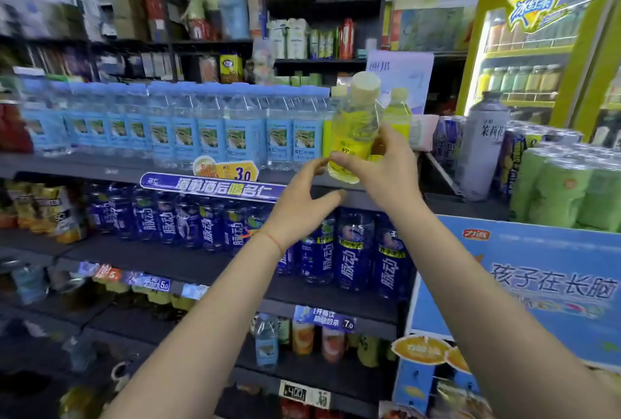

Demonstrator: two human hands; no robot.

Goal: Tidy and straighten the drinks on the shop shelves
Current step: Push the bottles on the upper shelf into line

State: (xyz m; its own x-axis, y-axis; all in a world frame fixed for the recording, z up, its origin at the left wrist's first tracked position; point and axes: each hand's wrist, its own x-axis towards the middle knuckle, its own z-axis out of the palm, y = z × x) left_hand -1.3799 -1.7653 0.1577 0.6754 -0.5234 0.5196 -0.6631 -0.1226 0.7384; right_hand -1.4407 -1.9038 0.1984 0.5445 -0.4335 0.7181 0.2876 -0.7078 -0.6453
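Observation:
A yellow lemon drink bottle (353, 129) with a pale cap is tilted above the right end of the top shelf (111, 166). My right hand (379, 170) grips its lower half with thumb and fingers. My left hand (302, 203) hovers just left of the bottle's base, fingers spread and relaxed, holding nothing. Behind it another yellow bottle (398, 112) stands on the shelf. A long row of blue-labelled water bottles (188, 126) fills the shelf to the left.
Dark blue drink bottles (353, 250) line the shelf below. Lower shelves hold mixed bottles (302, 338). At the right stand a tall grey bottle (480, 146), green can packs (564, 190), a blue cardboard display (537, 284) and a lit yellow-green fridge (524, 48).

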